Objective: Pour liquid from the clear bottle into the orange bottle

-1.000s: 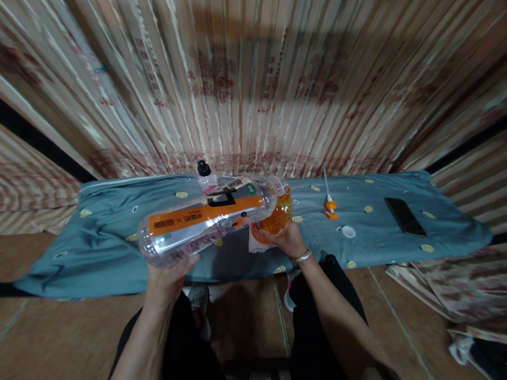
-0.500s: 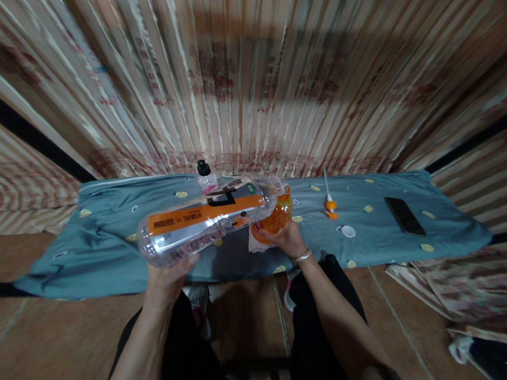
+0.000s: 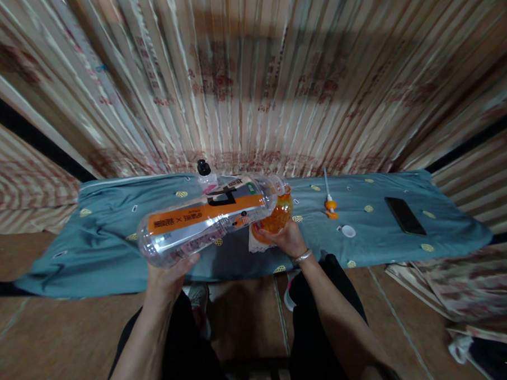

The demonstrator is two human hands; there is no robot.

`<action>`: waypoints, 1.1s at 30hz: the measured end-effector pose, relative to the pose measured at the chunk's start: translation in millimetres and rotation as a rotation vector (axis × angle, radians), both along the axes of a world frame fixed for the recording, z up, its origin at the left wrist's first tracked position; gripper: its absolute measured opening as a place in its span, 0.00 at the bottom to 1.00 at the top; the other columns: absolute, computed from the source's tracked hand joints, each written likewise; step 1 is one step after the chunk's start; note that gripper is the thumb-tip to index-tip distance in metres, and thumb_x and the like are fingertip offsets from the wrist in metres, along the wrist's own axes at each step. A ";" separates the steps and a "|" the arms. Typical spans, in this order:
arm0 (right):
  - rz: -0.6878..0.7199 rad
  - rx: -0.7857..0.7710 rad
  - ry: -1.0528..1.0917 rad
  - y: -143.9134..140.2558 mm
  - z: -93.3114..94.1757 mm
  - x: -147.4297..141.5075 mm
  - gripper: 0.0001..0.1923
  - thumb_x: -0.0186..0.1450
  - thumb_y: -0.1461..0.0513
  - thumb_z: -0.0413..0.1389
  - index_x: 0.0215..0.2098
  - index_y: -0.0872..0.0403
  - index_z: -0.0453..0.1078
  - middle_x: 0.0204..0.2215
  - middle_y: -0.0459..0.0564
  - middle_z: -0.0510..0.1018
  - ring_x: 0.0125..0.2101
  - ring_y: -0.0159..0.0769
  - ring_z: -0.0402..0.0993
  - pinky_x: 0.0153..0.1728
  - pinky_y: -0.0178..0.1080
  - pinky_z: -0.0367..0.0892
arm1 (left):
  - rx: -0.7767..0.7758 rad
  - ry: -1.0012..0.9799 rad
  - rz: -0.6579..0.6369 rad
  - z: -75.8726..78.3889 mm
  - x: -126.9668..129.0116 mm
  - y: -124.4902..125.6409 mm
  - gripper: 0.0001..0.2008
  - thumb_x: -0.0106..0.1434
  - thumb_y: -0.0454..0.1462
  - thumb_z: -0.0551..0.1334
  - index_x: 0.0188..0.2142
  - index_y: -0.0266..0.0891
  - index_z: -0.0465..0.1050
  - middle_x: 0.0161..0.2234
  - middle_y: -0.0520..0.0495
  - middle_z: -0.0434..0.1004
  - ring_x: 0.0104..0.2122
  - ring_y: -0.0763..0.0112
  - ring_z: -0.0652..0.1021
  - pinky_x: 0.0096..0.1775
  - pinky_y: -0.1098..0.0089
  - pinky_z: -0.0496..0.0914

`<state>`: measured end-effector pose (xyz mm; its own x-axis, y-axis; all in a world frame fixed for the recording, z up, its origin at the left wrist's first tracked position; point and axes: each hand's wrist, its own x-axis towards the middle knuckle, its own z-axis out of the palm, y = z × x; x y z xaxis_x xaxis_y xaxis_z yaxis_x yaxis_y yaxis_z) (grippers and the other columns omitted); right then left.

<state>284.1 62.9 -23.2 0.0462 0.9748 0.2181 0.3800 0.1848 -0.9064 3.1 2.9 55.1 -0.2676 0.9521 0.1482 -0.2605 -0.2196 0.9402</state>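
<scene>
A large clear plastic bottle with an orange and silver label lies tilted in my left hand, which grips it from below near its base. Its mouth, at the right, is at the top of an orange translucent bottle. Around the lower part of that orange bottle my right hand is closed. White tissue shows under the orange bottle. To the right lies an orange pump head with a pale tube, and near it a small white cap.
A blue-green cloth with yellow prints covers the narrow surface. At its back stands a small clear bottle with a black cap. A dark phone lies at the right. Pleated curtains hang behind and at both sides.
</scene>
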 end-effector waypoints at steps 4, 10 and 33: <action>0.005 -0.007 0.013 -0.4 1.0 -0.2 0.29 0.53 0.48 0.73 0.48 0.52 0.79 0.45 0.56 0.89 0.44 0.53 0.88 0.49 0.52 0.83 | 0.004 0.000 0.018 5.7 3.5 0.6 0.42 0.35 0.46 0.84 0.51 0.45 0.78 0.50 0.41 0.84 0.53 0.42 0.82 0.54 0.49 0.79; 0.017 -0.024 0.000 -0.9 3.8 0.6 0.29 0.53 0.49 0.73 0.49 0.51 0.79 0.47 0.55 0.89 0.44 0.51 0.88 0.50 0.51 0.83 | -0.016 0.009 0.026 7.4 3.4 0.9 0.44 0.34 0.47 0.85 0.52 0.45 0.78 0.49 0.41 0.84 0.53 0.43 0.83 0.52 0.51 0.80; 0.007 -0.018 -0.057 -1.0 2.9 2.5 0.28 0.54 0.49 0.73 0.49 0.52 0.80 0.46 0.56 0.89 0.45 0.53 0.88 0.50 0.52 0.83 | -0.030 -0.002 0.025 8.5 4.9 -0.2 0.45 0.33 0.47 0.85 0.53 0.46 0.77 0.50 0.42 0.83 0.53 0.43 0.82 0.52 0.52 0.80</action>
